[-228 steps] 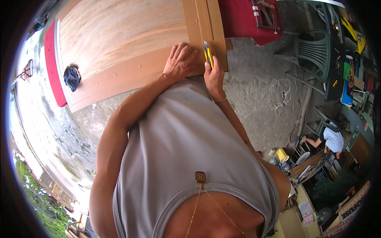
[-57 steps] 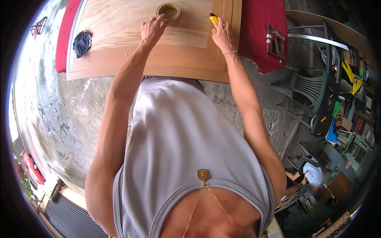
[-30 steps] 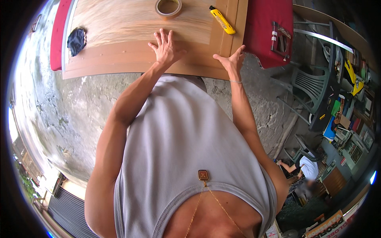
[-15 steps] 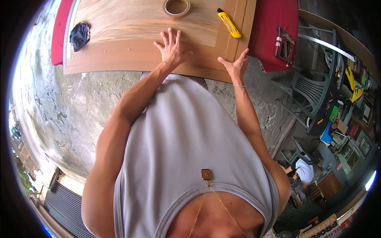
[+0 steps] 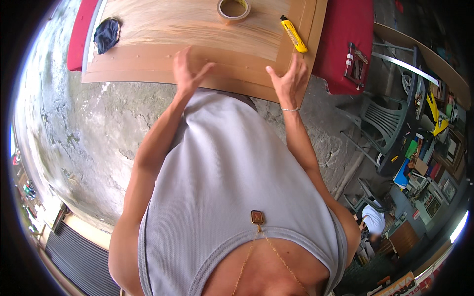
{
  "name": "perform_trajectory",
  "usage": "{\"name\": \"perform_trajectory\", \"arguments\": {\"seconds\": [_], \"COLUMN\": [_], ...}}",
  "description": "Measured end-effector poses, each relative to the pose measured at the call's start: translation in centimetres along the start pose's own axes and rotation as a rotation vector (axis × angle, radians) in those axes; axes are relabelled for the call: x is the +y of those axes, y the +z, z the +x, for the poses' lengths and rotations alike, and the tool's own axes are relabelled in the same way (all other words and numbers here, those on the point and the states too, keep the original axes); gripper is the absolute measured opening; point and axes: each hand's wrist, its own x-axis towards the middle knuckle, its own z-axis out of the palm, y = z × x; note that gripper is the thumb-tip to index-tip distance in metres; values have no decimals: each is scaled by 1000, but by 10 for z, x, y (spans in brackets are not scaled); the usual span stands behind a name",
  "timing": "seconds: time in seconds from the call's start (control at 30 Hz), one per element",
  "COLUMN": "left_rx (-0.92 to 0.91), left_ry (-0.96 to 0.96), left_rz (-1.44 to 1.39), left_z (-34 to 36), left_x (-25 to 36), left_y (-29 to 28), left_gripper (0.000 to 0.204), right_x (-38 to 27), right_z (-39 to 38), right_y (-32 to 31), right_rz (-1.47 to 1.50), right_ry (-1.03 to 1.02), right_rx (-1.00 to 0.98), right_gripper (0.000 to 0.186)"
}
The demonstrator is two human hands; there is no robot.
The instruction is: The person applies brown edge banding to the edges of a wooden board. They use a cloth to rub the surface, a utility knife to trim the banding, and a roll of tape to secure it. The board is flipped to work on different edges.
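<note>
A wooden panel [image 5: 187, 32] lies at the far side, with brown tape along its near and right borders. Over its near taped border is my left hand [image 5: 189, 74], thumb spread from the fingers and holding nothing. Nearer the right corner, my right hand [image 5: 288, 81] is also empty, its thumb apart from slightly curled fingers. Whether either palm touches the panel I cannot tell. Just beyond my right hand lies a yellow utility knife [image 5: 295, 35] with a black end. A roll of brown tape [image 5: 248, 11] rests farther back on the wood. At the panel's left is a crumpled dark cloth [image 5: 107, 35].
Red-covered surface [image 5: 338, 44] extends under the panel, carrying a dark metal tool [image 5: 355, 64] at right. Rough concrete floor [image 5: 118, 118] lies below. A dark green plastic chair [image 5: 380, 118] and a cluttered workbench [image 5: 419, 153] stand right; another person [image 5: 374, 217] is behind.
My left hand has moved left and drawn its spread fingers together. My right hand has shifted slightly left and inward from the panel's right edge. The whole view has shifted a little.
</note>
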Motion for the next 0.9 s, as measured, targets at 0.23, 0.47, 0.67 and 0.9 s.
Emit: {"name": "perform_trajectory", "arguments": {"seconds": [0.23, 0.47, 0.67, 0.9], "left_rx": [640, 497, 474, 440], "left_ry": [-1039, -1181, -1147, -1142], "left_rz": [-331, -1433, -1369, -1391], "left_z": [-11, 15, 30, 32], "left_x": [-129, -155, -153, -139], "left_y": [-69, -91, -78, -82], "left_gripper": [106, 81, 63, 62], "right_x": [-88, -128, -135, -149], "right_z": [20, 35, 30, 30], "right_y": [78, 103, 98, 96], "right_rz": [563, 413, 298, 209], "right_ry": [-389, -456, -437, -279], "right_rx": [-364, -485, -507, -584], "right_gripper": [24, 12, 10, 12]}}
